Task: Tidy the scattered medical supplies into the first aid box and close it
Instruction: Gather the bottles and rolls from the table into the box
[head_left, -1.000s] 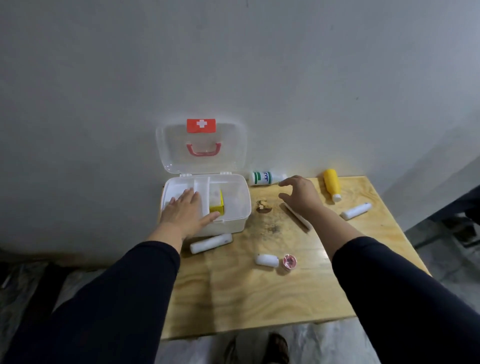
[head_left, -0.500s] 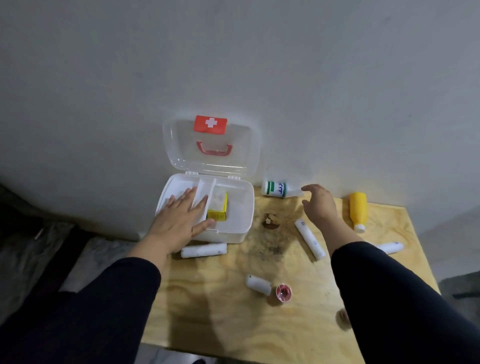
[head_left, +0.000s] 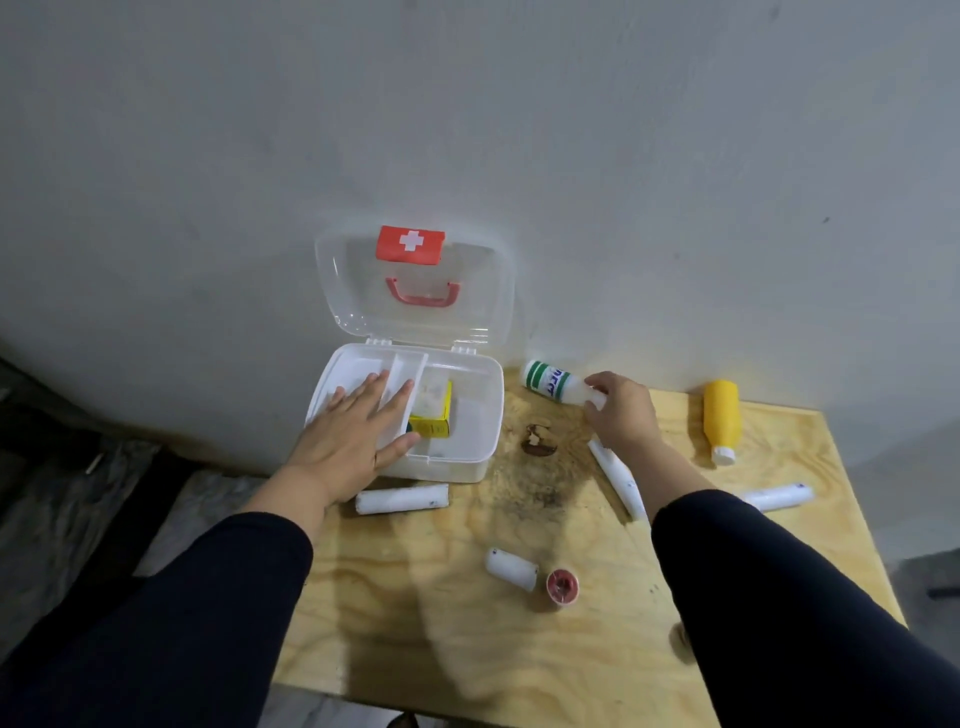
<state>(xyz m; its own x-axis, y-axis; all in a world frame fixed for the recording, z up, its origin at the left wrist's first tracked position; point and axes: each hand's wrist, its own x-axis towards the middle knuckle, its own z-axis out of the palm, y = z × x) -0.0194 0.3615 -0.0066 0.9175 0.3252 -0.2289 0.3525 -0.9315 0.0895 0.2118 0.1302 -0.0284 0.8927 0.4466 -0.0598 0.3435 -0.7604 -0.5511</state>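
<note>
The white first aid box (head_left: 483, 410) stands open at the table's back left, its clear lid (head_left: 415, 291) leaning on the wall. A yellow carton (head_left: 434, 415) lies inside. My left hand (head_left: 353, 436) rests flat, fingers spread, on the box's left compartment. My right hand (head_left: 621, 415) touches the neck of a white bottle with a green label (head_left: 550, 382) lying by the wall; whether the fingers close around it is unclear. A yellow bottle (head_left: 721, 415) lies to the right. White bandage rolls lie in front of the box (head_left: 401, 499), under my right wrist (head_left: 618, 480), at the right (head_left: 776, 496) and mid-table (head_left: 511, 568).
A small red tape roll (head_left: 562, 585) sits beside the mid-table bandage roll. The wooden table (head_left: 467, 639) has a dark stain (head_left: 540, 488) and a brown scrap (head_left: 537, 440) near its middle. A grey wall stands right behind the table. Floor lies left and right.
My right hand has moved back and left from the table's middle onto the green-labelled bottle. My left hand has stayed on the box. The camera has shifted closer and leftward.
</note>
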